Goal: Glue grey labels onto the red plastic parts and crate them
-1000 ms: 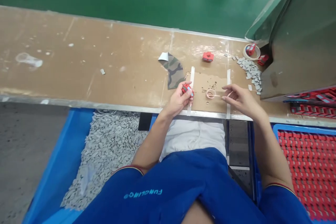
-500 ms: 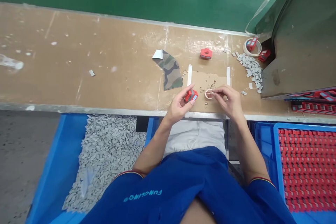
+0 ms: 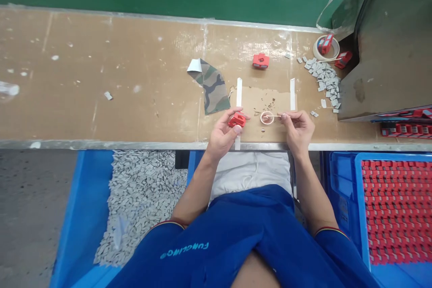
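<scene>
My left hand (image 3: 223, 137) grips a small red toy vehicle body (image 3: 237, 119) between thumb and fingers, just above the bench near its front edge. In my right hand (image 3: 299, 129) a thin pale stick (image 3: 276, 116) is pinched, pointing left, with its tip over or in a small round cup (image 3: 266, 118). The cup has a white rim and reddish contents; whether the tip touches them I cannot tell. Small dark specks lie behind the cup, and a tiny metallic piece (image 3: 263, 130) lies in front of it. Another red vehicle body (image 3: 261, 61) sits farther back.
A camouflage-patterned piece (image 3: 214, 90) lies left of my hands. To the right are scattered small grey plates (image 3: 324, 74), a tape roll (image 3: 317, 49) and a metal box (image 3: 388, 54). Below stand a blue bin of grey pieces (image 3: 141, 198) and a crate of red parts (image 3: 401, 211).
The red vehicle body has been turned in my left hand, showing a different side. My right hand has drawn slightly right of the cup, and the stick now shows more plainly. The view shifted a little.
</scene>
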{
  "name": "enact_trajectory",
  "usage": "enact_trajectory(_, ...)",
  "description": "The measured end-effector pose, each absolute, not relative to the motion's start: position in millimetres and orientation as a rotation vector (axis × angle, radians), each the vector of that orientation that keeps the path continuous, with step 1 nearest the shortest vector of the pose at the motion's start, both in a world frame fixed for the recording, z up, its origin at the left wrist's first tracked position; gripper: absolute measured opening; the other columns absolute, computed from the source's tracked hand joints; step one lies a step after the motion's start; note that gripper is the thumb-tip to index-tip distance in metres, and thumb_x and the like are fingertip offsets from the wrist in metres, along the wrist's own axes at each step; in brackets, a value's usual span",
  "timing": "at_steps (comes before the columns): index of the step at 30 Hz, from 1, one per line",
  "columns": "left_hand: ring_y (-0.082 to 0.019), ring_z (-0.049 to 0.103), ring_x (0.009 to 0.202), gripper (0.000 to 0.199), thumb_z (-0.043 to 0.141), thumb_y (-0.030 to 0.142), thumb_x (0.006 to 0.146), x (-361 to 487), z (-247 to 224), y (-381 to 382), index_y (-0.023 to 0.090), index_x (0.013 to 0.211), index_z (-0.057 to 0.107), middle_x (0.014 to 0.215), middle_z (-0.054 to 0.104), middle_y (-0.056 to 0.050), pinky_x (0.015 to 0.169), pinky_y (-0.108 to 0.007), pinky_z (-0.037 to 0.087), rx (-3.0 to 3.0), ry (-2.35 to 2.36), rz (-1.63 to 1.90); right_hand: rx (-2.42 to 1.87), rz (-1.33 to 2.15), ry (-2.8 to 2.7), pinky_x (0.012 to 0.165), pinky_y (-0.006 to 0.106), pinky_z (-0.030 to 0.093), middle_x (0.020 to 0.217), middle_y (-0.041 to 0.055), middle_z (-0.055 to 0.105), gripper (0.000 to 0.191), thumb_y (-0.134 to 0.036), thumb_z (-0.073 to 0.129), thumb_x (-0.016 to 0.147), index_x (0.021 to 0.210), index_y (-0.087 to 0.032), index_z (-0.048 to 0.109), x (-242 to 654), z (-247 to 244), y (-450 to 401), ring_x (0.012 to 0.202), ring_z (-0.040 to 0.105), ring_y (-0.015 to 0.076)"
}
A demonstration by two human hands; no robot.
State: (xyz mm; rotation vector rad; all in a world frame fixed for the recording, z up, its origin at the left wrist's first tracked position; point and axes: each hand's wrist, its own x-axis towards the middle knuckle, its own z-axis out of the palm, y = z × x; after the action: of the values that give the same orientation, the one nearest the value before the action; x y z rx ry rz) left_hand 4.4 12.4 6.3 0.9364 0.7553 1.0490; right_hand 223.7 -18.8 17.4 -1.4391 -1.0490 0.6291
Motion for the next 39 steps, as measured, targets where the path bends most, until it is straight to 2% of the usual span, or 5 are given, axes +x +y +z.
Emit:
enact_trajectory(4, -0.02, 0.076, 0.102, 0.056, 0.085, 0.046, 0.083, 8.7, -0.8, 3.4, 0.02, 0.127, 0.062, 0.11, 0.079, -0.009, 0.092, -0.032, 0.059, 1.111, 0.842, 1.045, -1.453, 0.663, -0.971, 0.07, 0.036, 0.062, 0.074, 0.002, 0.075, 0.045, -0.065, 0.077, 0.084, 0.08, -0.024, 0.059, 222.9, 17.3, -18.0, 0.068, 0.074, 0.0193)
enact_trajectory(12, -0.021, 0.074, 0.101, 0.03, 0.079, 0.032, 0.089, 4.2, 0.3, -3.9, 0.021, 0.117, 0.073, 0.113, 0.08, -0.011, 0.091, -0.036, 0.057, 1.614, 0.82, 0.998, -1.378, 0.615, -1.024, 0.067, 0.035, 0.063, 0.079, 0.0025, 0.076, 0.034, -0.053, 0.078, 0.089, 0.082, -0.025, 0.06, 214.4, 41.4, -32.3, 0.072, 0.076, 0.0197)
enact_trajectory(18, -0.022, 0.072, 0.099, 0.024, 0.075, 0.03, 0.092, 3.7, 3.9, -0.2, 0.02, 0.113, 0.073, 0.11, 0.08, -0.011, 0.088, -0.037, 0.055, 1.731, 0.828, 0.984, -1.425, 0.597, -1.206, 0.075, 0.041, 0.065, 0.087, 0.005, 0.079, 0.026, -0.05, 0.074, 0.094, 0.087, -0.027, 0.064, 206.9, 53.4, -53.5, 0.085, 0.078, 0.0238)
enact_trajectory(24, -0.023, 0.073, 0.102, 0.022, 0.074, 0.028, 0.091, 4.4, 6.2, -0.4, 0.02, 0.111, 0.071, 0.111, 0.08, -0.01, 0.088, -0.037, 0.056, 1.79, 0.851, 0.965, -1.406, 0.618, -1.266, 0.076, 0.04, 0.064, 0.088, 0.0041, 0.08, 0.017, -0.041, 0.076, 0.094, 0.088, -0.027, 0.067, 203.8, 45.5, -56.4, 0.084, 0.079, 0.0232)
enact_trajectory(39, -0.023, 0.07, 0.097, 0.021, 0.072, 0.029, 0.092, 4.8, 6.9, -2.1, 0.021, 0.111, 0.07, 0.108, 0.078, -0.009, 0.087, -0.038, 0.055, 1.811, 0.892, 0.907, -1.487, 0.62, -1.327, 0.076, 0.04, 0.065, 0.09, 0.0042, 0.081, 0.018, -0.042, 0.075, 0.093, 0.086, -0.027, 0.068, 200.2, 39.3, -57.1, 0.084, 0.079, 0.0231)
